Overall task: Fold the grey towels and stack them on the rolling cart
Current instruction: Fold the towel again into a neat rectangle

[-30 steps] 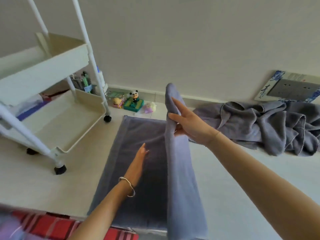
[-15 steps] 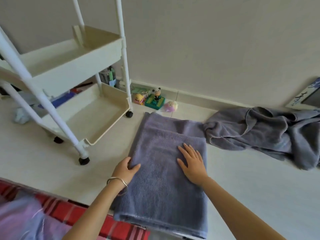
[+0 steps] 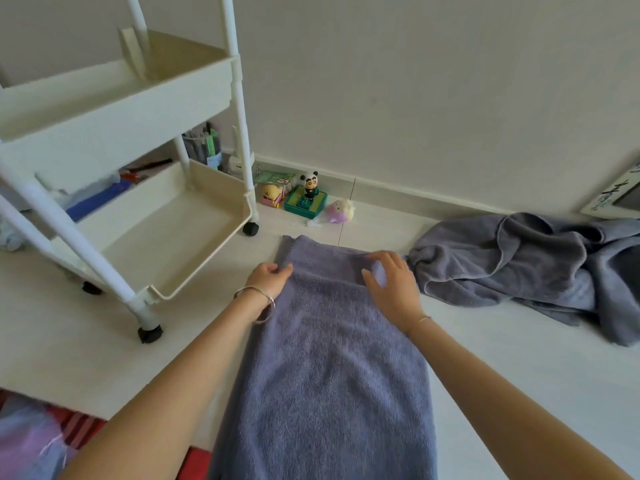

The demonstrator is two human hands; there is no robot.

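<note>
A grey towel [image 3: 329, 368] lies folded lengthwise on the white floor, stretching away from me. My left hand [image 3: 268, 277] pinches the top layer at its far left corner. My right hand [image 3: 391, 282] rests on the far right corner, fingers spread and curled onto the cloth. A heap of unfolded grey towels [image 3: 533, 268] lies crumpled to the right, near the wall. The white rolling cart [image 3: 138, 188] stands at the left with two shelves in view, both without towels.
Small toys [image 3: 304, 199] sit by the skirting board beyond the towel. Pens and clutter [image 3: 204, 147] show behind the cart. A framed board [image 3: 620, 199] leans at the far right. Red striped cloth [image 3: 69, 431] lies at the lower left.
The towel's right half was laid over the left, making a narrower strip. Both hands then slid from its middle up to the far corners. The view moved closer to the cart.
</note>
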